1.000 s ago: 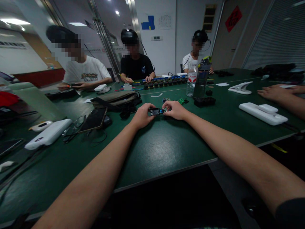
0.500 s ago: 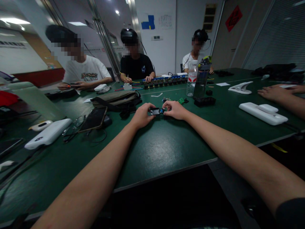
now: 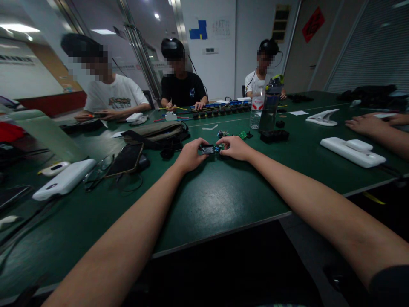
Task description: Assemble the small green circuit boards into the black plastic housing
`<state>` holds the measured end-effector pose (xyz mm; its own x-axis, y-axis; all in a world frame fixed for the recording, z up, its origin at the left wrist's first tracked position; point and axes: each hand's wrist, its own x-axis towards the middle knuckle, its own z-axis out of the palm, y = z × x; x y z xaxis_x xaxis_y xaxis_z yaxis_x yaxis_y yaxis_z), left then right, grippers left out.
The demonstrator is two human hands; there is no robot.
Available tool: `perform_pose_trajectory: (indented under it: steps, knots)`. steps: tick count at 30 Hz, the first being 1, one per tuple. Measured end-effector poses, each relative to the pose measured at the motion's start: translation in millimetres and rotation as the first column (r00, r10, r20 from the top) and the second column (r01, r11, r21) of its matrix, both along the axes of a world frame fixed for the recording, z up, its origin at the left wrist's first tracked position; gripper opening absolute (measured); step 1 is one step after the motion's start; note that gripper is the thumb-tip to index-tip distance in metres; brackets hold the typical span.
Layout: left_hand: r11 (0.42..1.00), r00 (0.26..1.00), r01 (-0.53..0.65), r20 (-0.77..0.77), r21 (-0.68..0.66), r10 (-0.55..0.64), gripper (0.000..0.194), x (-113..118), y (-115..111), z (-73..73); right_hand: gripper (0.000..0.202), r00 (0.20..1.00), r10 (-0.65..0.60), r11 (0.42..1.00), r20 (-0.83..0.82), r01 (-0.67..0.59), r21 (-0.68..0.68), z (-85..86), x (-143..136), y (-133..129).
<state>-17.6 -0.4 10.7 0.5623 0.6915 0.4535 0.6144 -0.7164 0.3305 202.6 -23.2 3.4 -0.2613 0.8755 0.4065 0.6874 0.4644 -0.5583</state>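
Over the middle of the green table (image 3: 207, 204), my left hand (image 3: 191, 156) pinches a small dark rectangular part with a pale face (image 3: 207, 149) between thumb and fingers. My right hand (image 3: 235, 148) has its fingers closed on a small circuit board with blue pieces (image 3: 217, 149), right beside the dark part. Whether the two parts touch is too small to tell. Just behind my right hand lie a green circuit board piece (image 3: 243, 135) and some small loose wires. A black tray-like part (image 3: 274, 136) rests farther right.
Two bottles (image 3: 256, 111) stand behind the black part. At left are a bag (image 3: 153, 133), a phone (image 3: 125, 160), a white power bank (image 3: 64, 179) and cables. A white device (image 3: 352, 152) lies at right, near another person's hands (image 3: 372, 124). Three people sit opposite.
My hands and the parts they hold have barely moved. Across the table, the person in black has shifted a hand holding a yellow wire slightly.
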Motion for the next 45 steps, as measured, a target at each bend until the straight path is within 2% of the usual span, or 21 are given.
perform_pose_trajectory:
  steps: [22,32,45]
  knots:
    - [1.000,1.000,0.006,0.024,-0.005,-0.006,0.030,1.2,-0.2,-1.5,0.033,1.000,0.017,0.997,0.016,-0.018,0.074,0.5,-1.3,-2.2]
    - [1.000,1.000,0.006,0.022,-0.006,-0.006,0.030,0.9,-0.3,-1.1,0.030,0.999,0.027,0.998,-0.023,-0.025,0.058,0.8,-1.6,-2.9]
    - [1.000,1.000,0.018,0.025,0.015,-0.018,0.029,0.7,-0.2,-1.4,0.028,1.000,0.006,0.997,0.007,-0.006,0.079,1.4,-1.8,-3.3]
